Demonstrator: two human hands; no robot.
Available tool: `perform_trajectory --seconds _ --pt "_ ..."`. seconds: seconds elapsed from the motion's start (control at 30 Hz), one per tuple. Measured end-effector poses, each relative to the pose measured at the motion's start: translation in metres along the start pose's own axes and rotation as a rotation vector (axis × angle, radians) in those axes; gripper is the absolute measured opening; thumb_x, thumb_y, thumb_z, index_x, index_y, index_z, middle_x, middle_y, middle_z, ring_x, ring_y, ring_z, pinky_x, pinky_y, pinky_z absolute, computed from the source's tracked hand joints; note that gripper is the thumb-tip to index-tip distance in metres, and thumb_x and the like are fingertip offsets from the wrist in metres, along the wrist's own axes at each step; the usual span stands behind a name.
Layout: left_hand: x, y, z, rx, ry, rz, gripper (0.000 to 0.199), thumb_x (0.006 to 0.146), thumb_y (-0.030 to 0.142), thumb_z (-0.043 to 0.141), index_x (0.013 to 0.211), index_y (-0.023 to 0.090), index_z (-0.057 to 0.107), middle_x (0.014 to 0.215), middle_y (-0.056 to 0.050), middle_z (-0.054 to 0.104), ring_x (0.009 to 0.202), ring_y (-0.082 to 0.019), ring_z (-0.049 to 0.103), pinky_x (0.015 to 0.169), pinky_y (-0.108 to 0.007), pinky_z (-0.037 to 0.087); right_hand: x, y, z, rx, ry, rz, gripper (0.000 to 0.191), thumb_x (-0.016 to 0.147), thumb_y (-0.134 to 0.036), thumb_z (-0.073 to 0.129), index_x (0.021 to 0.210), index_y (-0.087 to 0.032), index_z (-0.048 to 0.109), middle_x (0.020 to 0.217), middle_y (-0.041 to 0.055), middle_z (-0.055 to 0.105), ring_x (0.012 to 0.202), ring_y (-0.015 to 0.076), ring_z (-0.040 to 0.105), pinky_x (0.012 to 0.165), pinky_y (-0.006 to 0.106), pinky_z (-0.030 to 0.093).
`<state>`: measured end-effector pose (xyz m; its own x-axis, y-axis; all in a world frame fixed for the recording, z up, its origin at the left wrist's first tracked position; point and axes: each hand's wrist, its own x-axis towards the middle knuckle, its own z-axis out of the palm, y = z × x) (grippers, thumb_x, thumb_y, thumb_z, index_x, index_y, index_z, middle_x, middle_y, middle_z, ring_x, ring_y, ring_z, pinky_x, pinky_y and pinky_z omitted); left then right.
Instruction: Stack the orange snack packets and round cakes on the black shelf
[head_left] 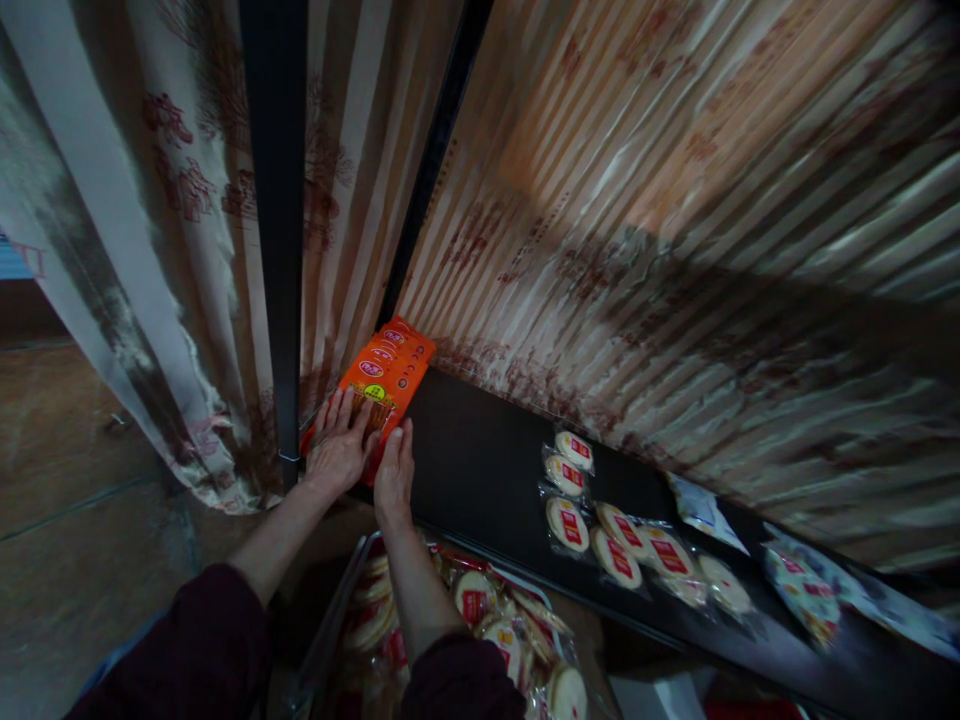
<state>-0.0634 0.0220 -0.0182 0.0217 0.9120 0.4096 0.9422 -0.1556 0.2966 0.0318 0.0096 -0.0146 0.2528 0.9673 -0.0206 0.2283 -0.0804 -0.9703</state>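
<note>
Several overlapping orange packets lie at the left end of a black shelf. My left hand lies on the lower part of the front packet, its fingers spread. Beside it, my right hand touches the packet's right edge with its fingers stretched out and close together. Neither hand is closed round anything. Part of the front packet is hidden under my left hand.
Round wrapped cakes and a few bags lie further right on the shelf. Below my right forearm stands a bin full of wrapped cakes. A black post rises at the left, and patterned curtains hang behind.
</note>
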Motion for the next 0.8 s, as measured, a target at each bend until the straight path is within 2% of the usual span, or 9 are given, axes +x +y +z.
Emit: perform_trajectory --seconds 0.17,0.37,0.5,0.6,0.73,0.8 --pt "-0.001 0.002 0.000 -0.002 -0.001 0.004 0.051 0.089 0.036 0.039 0.131 0.009 0.048 0.146 -0.021 0.032 0.137 -0.032 0.025 0.111 -0.048 0.020 0.002 0.002 -0.007 0.072 -0.037 -0.005 0.074 0.087 -0.060 0.028 0.140 -0.008 0.032 0.148 0.0118 0.032 0.137 0.0195 0.028 0.113 0.037 0.020" --pt "0.000 0.007 0.003 -0.006 0.055 -0.008 0.050 0.089 0.037 0.037 0.130 0.011 0.049 0.146 -0.017 0.035 0.137 -0.029 0.025 0.111 -0.047 0.020 0.030 0.013 -0.015 0.157 0.003 0.022 0.078 0.087 -0.061 0.025 0.142 -0.006 0.025 0.150 0.0130 0.025 0.139 0.0200 0.024 0.113 0.038 0.018" --pt "0.001 0.007 0.005 0.009 0.037 -0.003 0.050 0.087 0.035 0.041 0.130 0.011 0.049 0.144 -0.018 0.037 0.136 -0.030 0.029 0.111 -0.047 0.021 0.043 0.012 -0.009 0.162 -0.005 0.019 0.075 0.087 -0.062 0.028 0.140 -0.010 0.033 0.146 0.0111 0.035 0.137 0.0203 0.028 0.112 0.038 0.022" --pt "0.002 0.007 0.005 0.006 0.038 0.003 0.049 0.086 0.034 0.043 0.129 0.011 0.050 0.143 -0.018 0.040 0.135 -0.030 0.031 0.111 -0.047 0.021 0.044 0.012 -0.008 0.179 -0.031 0.013 0.072 0.086 -0.062 0.030 0.138 -0.013 0.037 0.144 0.0088 0.040 0.136 0.0192 0.031 0.111 0.036 0.024" --pt "0.003 0.007 0.003 -0.018 0.082 0.007 0.049 0.086 0.036 0.043 0.126 0.009 0.052 0.142 -0.021 0.039 0.136 -0.033 0.028 0.110 -0.050 0.022 0.034 0.021 -0.013 0.249 -0.032 0.002 0.072 0.086 -0.061 0.033 0.139 -0.012 0.034 0.147 0.0093 0.034 0.137 0.0180 0.029 0.112 0.036 0.021" --pt "0.003 0.010 -0.001 -0.043 0.119 0.008 0.049 0.086 0.036 0.044 0.125 0.007 0.053 0.142 -0.022 0.039 0.136 -0.034 0.026 0.109 -0.051 0.025 0.023 0.026 -0.017 0.305 -0.025 0.017 0.071 0.087 -0.060 0.034 0.140 -0.013 0.033 0.148 0.0094 0.031 0.136 0.0182 0.030 0.111 0.037 0.025"
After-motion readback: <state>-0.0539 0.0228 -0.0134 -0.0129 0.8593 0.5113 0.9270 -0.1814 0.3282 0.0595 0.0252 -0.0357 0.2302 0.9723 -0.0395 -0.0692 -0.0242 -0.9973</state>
